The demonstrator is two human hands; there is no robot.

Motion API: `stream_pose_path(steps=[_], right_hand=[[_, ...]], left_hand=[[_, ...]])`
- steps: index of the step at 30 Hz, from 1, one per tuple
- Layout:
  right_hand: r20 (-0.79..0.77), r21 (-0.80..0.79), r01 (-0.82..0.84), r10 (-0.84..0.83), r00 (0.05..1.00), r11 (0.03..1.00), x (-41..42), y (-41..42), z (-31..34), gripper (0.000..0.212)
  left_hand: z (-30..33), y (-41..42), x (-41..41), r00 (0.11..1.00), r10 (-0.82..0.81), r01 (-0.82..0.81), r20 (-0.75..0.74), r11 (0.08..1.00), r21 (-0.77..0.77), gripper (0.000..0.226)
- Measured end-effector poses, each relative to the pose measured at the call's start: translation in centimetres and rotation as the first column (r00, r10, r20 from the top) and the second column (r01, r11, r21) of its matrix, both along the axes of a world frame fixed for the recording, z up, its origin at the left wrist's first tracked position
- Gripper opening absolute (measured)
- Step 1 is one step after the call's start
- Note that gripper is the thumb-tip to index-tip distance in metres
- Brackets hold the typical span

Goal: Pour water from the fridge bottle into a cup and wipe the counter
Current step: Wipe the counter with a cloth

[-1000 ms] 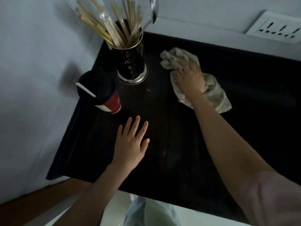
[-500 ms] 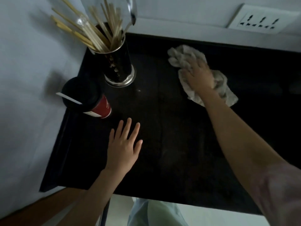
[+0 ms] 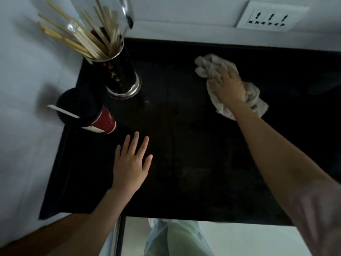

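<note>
The right hand (image 3: 227,87) presses down on a crumpled grey cloth (image 3: 214,68) on the black desk (image 3: 184,163), fingers bent into its folds; cloth spills out at the hand's 11 and 4 o'clock. The left hand (image 3: 131,163) lies flat on the desk, fingers spread, holding nothing. A red cup (image 3: 103,120) with a dark lid stands near its 11 o'clock.

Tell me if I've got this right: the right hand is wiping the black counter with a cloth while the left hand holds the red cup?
Not quite. In the head view the left hand lies flat on the counter, apart from the red cup. The right hand does press the cloth on the counter.
</note>
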State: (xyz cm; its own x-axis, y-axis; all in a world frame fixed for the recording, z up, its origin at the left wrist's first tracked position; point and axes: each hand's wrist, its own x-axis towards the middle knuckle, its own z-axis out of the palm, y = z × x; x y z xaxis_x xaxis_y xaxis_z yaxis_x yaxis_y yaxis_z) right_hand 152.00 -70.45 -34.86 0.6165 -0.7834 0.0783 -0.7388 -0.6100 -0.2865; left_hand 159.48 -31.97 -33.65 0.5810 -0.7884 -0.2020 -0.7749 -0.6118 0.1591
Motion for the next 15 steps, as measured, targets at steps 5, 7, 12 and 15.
stream_pose_path(steps=[5,7,12,15], right_hand=[[-0.045,0.023,-0.197,0.198,0.979,0.98,1.9,8.1,0.2,0.054],[0.052,0.013,-0.287,0.286,0.957,0.958,-3.3,12.6,0.3,0.05],[0.032,0.003,-0.157,0.157,0.987,0.988,-10.6,7.7,-0.8,0.058],[-0.007,0.003,0.042,-0.042,0.999,0.999,-7.7,3.9,-0.1,0.054]], left_hand=[[0.0,-0.1,-0.3,1.0,0.008,-0.008,0.005,1.0,-0.004,0.06],[0.0,-0.1,-0.3,1.0,0.018,-0.018,0.001,1.0,0.002,0.061],[0.1,-0.1,-0.1,1.0,0.01,-0.01,-0.009,1.0,0.017,0.06],[0.2,-0.1,-0.1,1.0,0.015,-0.014,-0.021,1.0,0.015,0.058]])
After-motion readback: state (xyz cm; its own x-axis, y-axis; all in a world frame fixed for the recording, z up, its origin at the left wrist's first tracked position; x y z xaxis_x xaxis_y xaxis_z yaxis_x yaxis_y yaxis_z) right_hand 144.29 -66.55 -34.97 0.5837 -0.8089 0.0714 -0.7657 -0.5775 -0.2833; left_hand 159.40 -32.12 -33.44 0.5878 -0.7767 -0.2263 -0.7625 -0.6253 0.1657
